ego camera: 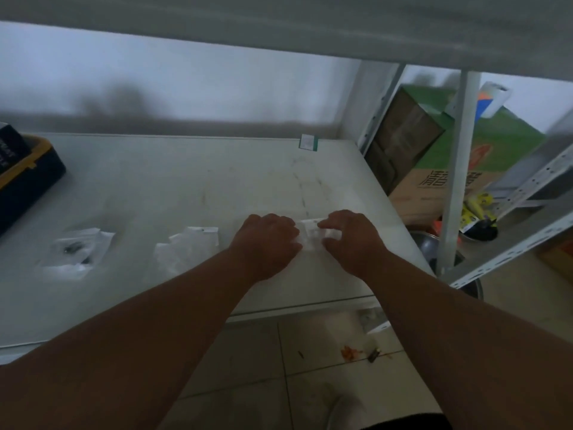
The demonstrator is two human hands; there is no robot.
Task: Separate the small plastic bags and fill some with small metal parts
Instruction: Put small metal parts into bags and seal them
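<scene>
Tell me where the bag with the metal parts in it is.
In the head view, the filled bag lies far left on the white table, left of the empty bags, below the yellow-edged case.

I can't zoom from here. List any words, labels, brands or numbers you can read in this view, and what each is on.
Nothing reads cleanly.
Cardboard box: large printed characters on its brown side, too blurred to quote.
Black box at the left edge: pale lettering, blurred and cut off.
Green-edged tag at the table's back edge: no legible print.
Yellow packets on the shelf: dark print, too small.
Plastic bags between the hands: no text visible.
</scene>
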